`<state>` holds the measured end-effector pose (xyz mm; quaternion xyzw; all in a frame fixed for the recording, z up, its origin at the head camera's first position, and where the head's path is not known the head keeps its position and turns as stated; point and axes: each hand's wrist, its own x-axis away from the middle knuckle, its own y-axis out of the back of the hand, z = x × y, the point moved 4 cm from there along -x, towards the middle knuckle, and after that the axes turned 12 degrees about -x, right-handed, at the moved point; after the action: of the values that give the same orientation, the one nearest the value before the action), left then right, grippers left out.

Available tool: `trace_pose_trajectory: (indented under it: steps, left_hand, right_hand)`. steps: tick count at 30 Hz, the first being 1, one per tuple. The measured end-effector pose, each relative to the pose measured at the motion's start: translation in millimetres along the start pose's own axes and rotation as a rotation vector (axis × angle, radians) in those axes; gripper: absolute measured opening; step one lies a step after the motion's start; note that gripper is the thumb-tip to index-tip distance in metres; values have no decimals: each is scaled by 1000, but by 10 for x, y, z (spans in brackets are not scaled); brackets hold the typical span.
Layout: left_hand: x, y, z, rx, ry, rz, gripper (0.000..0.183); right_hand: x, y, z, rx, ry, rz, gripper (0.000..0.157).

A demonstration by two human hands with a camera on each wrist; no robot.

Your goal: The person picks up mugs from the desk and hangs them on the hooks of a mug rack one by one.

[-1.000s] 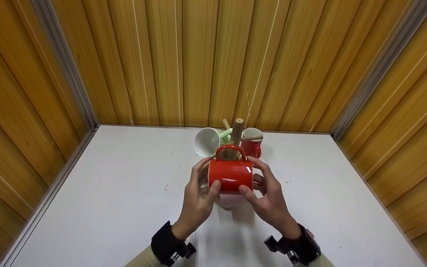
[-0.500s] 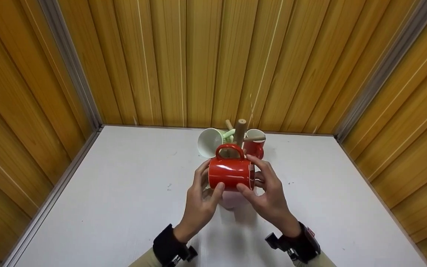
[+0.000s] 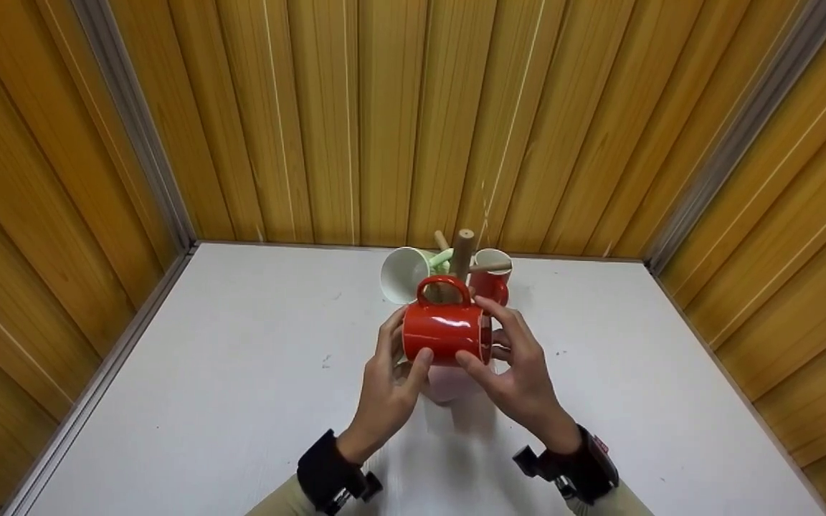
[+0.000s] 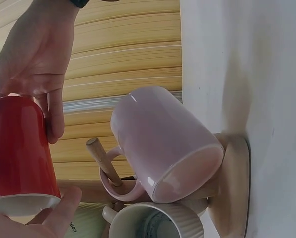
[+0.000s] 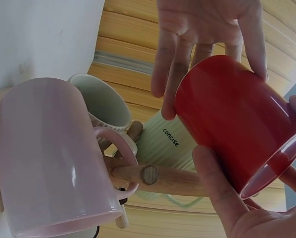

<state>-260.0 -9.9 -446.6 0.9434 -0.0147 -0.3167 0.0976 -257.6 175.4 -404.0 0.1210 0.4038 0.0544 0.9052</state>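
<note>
A glossy red mug (image 3: 445, 330) lies sideways in the air between my two hands, its handle pointing up and away. My left hand (image 3: 386, 383) holds the base end, thumb on the near side. The right hand (image 3: 524, 376) holds the rim end in the same way, and the dark opening shows there. Behind and below it stands a wooden mug rack (image 3: 463, 251). A pale pink mug (image 4: 163, 141) hangs tilted by its handle on a near peg (image 5: 135, 173), mostly hidden behind the red mug in the head view.
A light green mug (image 3: 406, 276) marked "concise" hangs on the rack's left, and another red mug (image 3: 488, 283) on its right. A pale ribbed mug (image 4: 155, 223) shows beside the pink one. Wood-patterned walls (image 3: 384, 122) enclose the white table (image 3: 262, 358).
The red mug has risen slightly and turned a little, showing more of its opening on the right. Both hands keep their hold. The camera view has shifted slightly.
</note>
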Motion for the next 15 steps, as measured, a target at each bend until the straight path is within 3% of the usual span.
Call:
trace_pose_trajectory:
  steps: [15]
  left_hand:
    - [-23, -25, 19, -16, -8, 19, 65]
  right_hand:
    - [8, 14, -14, -4, -24, -2, 72]
